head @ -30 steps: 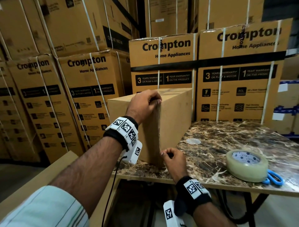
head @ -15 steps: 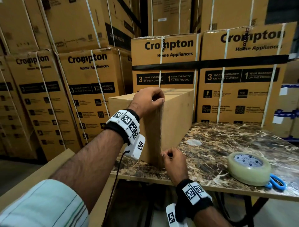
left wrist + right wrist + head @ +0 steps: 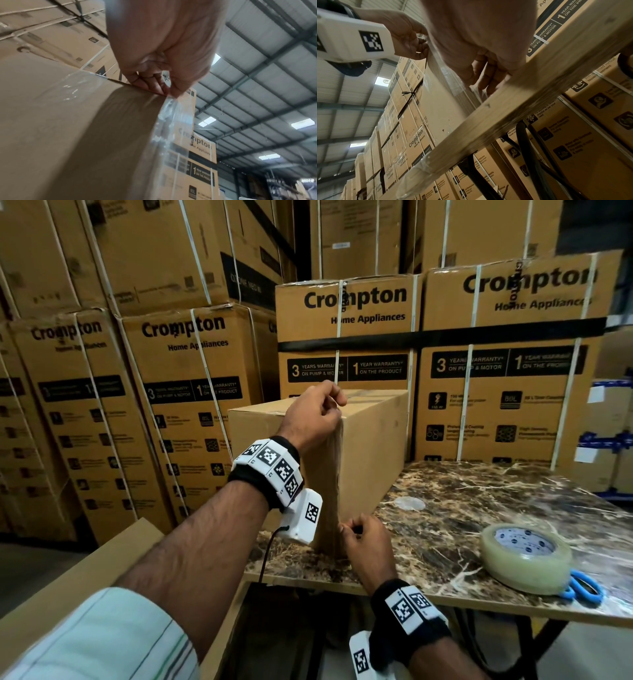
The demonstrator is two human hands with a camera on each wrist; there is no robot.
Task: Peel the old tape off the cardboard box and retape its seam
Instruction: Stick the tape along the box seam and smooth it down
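Both hands pinch one clear tape strip, the left hand (image 3: 313, 414) at the top corner of the box (image 3: 371, 433) on the bench (image 3: 479, 508), the right hand (image 3: 363, 537) at its foot, likely holding it taut along the vertical edge.

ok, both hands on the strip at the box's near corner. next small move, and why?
Probably peel on: the left hand pinches the clear tape at the top corner of the cardboard box, where it is lifted, and the right hand holds its lower end. Pull away from the edge to free the rest.
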